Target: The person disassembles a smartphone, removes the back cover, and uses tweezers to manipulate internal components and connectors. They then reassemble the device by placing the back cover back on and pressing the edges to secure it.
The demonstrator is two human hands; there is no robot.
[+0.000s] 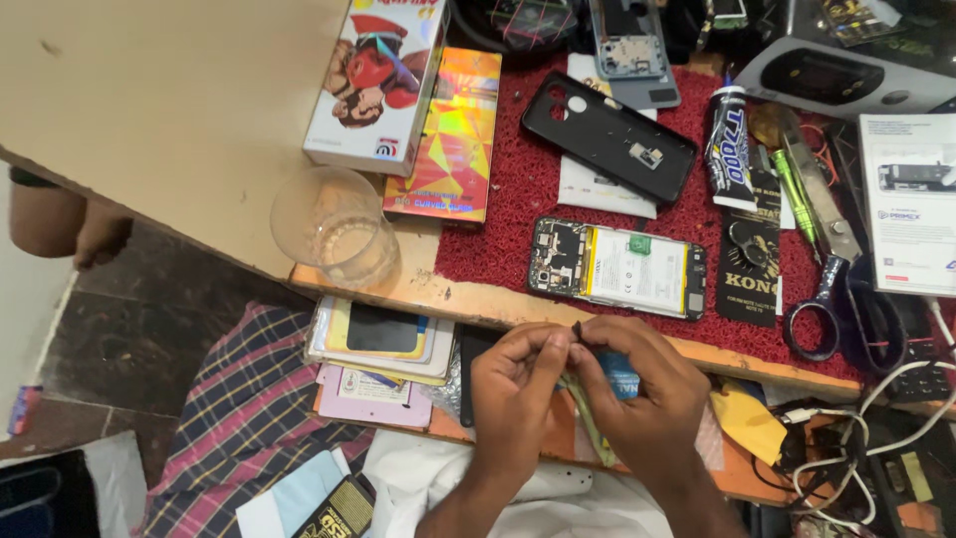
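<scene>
Far left on the wooden table (179, 130) stands a clear glass tumbler (334, 227), upright, right at the near edge. Just behind it, a printed carton (383, 80) and beside that a shiny orange box (446, 134). Below the table edge, a stack of flat packets (383, 349) sits on a lower shelf.

Now the hands, low and centre. The left hand (513, 384) has thumb and forefinger pinched together on a small dark part (578, 329) at the fingertips. The right hand (637, 394) meets it fingertip to fingertip, curled around a small blue piece (622, 377), with a greenish strip (593, 428) hanging down between the two palms. What exactly the dark part is, too small to tell.

Just beyond the hands, on the red mat (498, 229), lies the opened phone (617, 269), back off, battery and board showing. Further back rests its black back cover (607, 134), inner side up.

Moving right: a glue tube (727, 144) lying on the mat, then black-handled scissors (832, 249), and at the far right edge a white leaflet (911, 199). White cables (876, 408) tangle near right.
</scene>
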